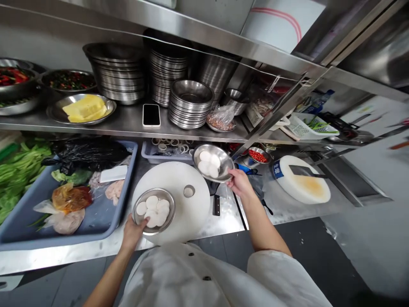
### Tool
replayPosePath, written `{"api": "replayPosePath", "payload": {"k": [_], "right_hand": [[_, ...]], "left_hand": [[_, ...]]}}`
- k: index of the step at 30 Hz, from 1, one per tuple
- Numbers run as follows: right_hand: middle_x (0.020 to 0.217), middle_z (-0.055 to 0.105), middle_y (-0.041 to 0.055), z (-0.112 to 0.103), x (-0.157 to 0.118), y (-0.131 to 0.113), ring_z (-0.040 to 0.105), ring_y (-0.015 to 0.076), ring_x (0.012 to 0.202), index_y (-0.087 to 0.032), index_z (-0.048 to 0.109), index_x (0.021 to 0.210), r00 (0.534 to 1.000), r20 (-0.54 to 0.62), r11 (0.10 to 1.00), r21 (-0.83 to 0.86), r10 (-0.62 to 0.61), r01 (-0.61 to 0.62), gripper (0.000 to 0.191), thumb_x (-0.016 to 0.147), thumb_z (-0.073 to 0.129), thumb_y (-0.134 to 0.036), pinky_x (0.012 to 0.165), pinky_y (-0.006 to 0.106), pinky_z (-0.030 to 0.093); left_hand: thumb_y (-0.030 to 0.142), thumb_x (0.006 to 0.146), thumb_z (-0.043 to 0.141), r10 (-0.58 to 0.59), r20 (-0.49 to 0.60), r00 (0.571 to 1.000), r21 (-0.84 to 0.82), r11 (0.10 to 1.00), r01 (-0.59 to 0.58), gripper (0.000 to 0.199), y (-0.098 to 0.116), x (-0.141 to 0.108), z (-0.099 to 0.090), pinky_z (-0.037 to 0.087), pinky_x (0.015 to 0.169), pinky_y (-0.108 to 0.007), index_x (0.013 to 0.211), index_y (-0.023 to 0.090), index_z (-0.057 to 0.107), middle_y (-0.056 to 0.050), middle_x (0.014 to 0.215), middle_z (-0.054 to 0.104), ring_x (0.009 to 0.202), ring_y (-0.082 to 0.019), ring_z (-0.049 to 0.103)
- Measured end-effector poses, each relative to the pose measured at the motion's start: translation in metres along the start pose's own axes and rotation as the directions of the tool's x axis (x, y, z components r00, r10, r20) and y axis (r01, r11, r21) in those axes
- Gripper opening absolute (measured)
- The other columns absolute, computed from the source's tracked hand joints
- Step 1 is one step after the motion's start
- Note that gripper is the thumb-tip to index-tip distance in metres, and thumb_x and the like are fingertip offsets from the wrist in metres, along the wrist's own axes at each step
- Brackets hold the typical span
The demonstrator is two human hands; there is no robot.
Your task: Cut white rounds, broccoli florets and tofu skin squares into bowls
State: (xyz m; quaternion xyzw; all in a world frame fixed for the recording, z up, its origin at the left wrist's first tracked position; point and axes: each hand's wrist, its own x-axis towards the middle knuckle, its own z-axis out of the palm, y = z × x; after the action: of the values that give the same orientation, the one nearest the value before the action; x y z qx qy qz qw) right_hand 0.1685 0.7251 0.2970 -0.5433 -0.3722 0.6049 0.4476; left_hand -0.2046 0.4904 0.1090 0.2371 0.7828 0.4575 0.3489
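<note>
My left hand (134, 232) grips the near-left rim of a metal bowl (172, 214) holding several round white slices (156, 209); its thumb reaches over the rim. This bowl is over the left part of a round white cutting board (191, 213). My right hand (239, 182) pinches the right rim of a second metal bowl (228, 160), which also holds white round slices (209, 164). That bowl is held over the board's far-right edge. A small metal ring (189, 191) lies on the board between the bowls.
Left of the board is a blue tray (110, 209) with bagged food. A black-handled knife (216, 205) lies right of the board. Farther right, a second board (308, 187) carries a cleaver (303, 171). Along the back, a shelf (128, 123) holds stacked bowls (191, 106) and a phone (151, 115).
</note>
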Motion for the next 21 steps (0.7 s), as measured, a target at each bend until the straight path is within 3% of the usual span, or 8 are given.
{"api": "replayPosePath", "payload": {"k": [2,5,7,10,15,18,21], "right_hand": [[0.046,0.057,0.0005,-0.013,0.021,-0.035,0.054,0.0132,0.036,-0.019,0.056,0.068,0.997,-0.025,0.995,0.069,-0.076,0.078,0.024,0.076,0.077,-0.030,0.031,0.019,0.039],[0.056,0.066,0.0059,-0.016,0.062,-0.094,0.059,0.0129,0.041,-0.015,0.060,0.077,0.980,-0.042,0.971,0.135,-0.194,0.198,0.016,0.085,0.069,-0.026,0.035,0.018,0.044],[0.055,0.065,0.0067,-0.005,0.094,-0.128,0.061,0.0140,0.043,-0.013,0.061,0.080,0.965,-0.073,0.956,0.137,-0.250,0.258,0.012,0.089,0.063,-0.021,0.035,0.018,0.045],[0.055,0.064,0.0062,0.024,0.139,-0.157,0.060,0.0134,0.042,-0.011,0.061,0.083,0.959,-0.084,0.955,0.101,-0.270,0.278,0.011,0.092,0.060,-0.018,0.035,0.018,0.045],[0.055,0.061,0.0015,0.054,0.184,-0.147,0.054,0.0110,0.037,-0.014,0.058,0.084,0.952,-0.204,0.972,0.010,-0.230,0.237,0.017,0.097,0.061,-0.025,0.030,0.016,0.037],[0.052,0.056,-0.0011,0.043,0.194,-0.132,0.053,0.0095,0.038,-0.018,0.055,0.074,0.901,-0.303,0.942,0.030,-0.310,0.335,0.021,0.094,0.058,-0.016,0.032,0.015,0.036],[0.053,0.051,-0.0027,0.018,0.197,-0.128,0.054,0.0084,0.040,-0.022,0.051,0.068,0.858,-0.364,0.912,0.054,-0.361,0.407,0.027,0.092,0.053,-0.008,0.034,0.015,0.037]], "left_hand": [[0.050,0.062,0.082,-0.019,0.018,1.000,-0.044,0.999,0.019,0.059,-0.003,0.002,0.002,0.060,0.089,-0.042,0.108,0.018,0.063,-0.013,0.113,0.075,0.111,-0.035,0.071],[0.039,0.066,0.079,-0.126,0.135,0.983,-0.227,0.962,0.154,0.058,-0.007,-0.004,-0.002,0.062,0.074,-0.034,0.119,0.022,0.063,-0.009,0.122,0.074,0.106,-0.030,0.073],[0.030,0.065,0.080,-0.194,0.206,0.959,-0.326,0.911,0.254,0.065,-0.004,-0.014,-0.004,0.062,0.069,-0.031,0.127,0.025,0.060,-0.008,0.126,0.073,0.101,-0.026,0.074],[0.019,0.064,0.080,-0.252,0.200,0.947,-0.427,0.847,0.316,0.072,0.007,-0.032,0.001,0.062,0.068,-0.030,0.131,0.027,0.057,-0.007,0.120,0.074,0.094,-0.024,0.075],[0.018,0.061,0.078,-0.325,0.037,0.945,-0.545,0.786,0.291,0.066,0.014,-0.068,0.008,0.060,0.059,-0.027,0.124,0.027,0.059,-0.003,0.104,0.075,0.079,-0.021,0.074],[0.020,0.058,0.079,-0.371,-0.048,0.928,-0.616,0.742,0.264,0.059,-0.001,-0.097,-0.005,0.057,0.053,-0.025,0.115,0.025,0.061,-0.001,0.099,0.073,0.070,-0.017,0.070],[0.022,0.057,0.079,-0.437,-0.139,0.888,-0.674,0.699,0.239,0.057,-0.020,-0.130,-0.027,0.055,0.052,-0.021,0.112,0.026,0.063,0.000,0.100,0.072,0.071,-0.015,0.068]]}}
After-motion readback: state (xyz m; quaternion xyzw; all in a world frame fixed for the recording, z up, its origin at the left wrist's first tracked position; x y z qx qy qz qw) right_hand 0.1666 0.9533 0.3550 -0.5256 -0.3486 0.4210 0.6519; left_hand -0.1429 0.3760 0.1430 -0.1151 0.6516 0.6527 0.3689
